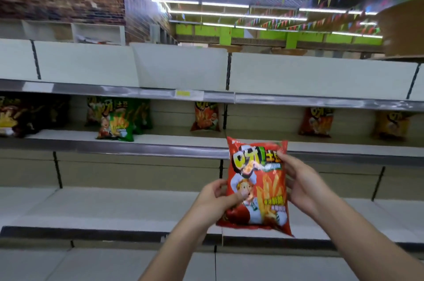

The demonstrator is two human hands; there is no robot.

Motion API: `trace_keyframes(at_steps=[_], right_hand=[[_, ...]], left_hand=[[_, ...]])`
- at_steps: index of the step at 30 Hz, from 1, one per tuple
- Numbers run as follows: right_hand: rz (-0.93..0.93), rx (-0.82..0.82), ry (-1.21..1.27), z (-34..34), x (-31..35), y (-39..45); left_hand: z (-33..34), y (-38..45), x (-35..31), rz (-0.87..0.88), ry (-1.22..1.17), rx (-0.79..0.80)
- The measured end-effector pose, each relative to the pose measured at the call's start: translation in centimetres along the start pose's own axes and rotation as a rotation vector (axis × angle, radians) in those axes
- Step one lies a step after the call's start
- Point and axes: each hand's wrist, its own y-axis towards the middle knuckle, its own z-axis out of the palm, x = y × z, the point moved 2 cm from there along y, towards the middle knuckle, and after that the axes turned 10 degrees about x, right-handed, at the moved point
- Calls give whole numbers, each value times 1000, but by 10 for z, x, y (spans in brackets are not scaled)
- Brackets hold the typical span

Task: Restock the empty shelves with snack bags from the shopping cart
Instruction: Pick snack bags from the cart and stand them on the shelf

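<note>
Your left hand [215, 198] pinches the lower left edge and your right hand [300, 186] wraps the right edge of the red fries bag [257, 188], keeping it upright (label forward), raised before the sparsely stocked middle shelf [160, 140] holding a matching red bag [205, 117].

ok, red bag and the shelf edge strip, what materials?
Red bag: looks like glossy printed plastic film; light glints on it and it crinkles at the sealed edges. Shelf edge strip: probably metal or shiny plastic; grey with streaky reflections, blurred.
</note>
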Motion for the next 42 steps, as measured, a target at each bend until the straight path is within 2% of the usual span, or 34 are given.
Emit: trace_keyframes(at_steps=[9, 16, 22, 30, 35, 42], right_hand=[[-49, 53, -31, 21, 18, 82], [-66, 81, 22, 3, 22, 108], [-115, 115, 1, -70, 46, 107], [-89, 222, -12, -241, 76, 94], [-79, 180, -48, -314, 105, 88], [-74, 79, 27, -359, 130, 78]], left_hand=[[-52, 63, -10, 40, 52, -14], [-39, 90, -17, 29, 78, -88], [35, 120, -19, 69, 123, -98], [200, 176, 6, 125, 128, -175], [275, 203, 8, 90, 160, -143], [316, 233, -7, 30, 325, -20]])
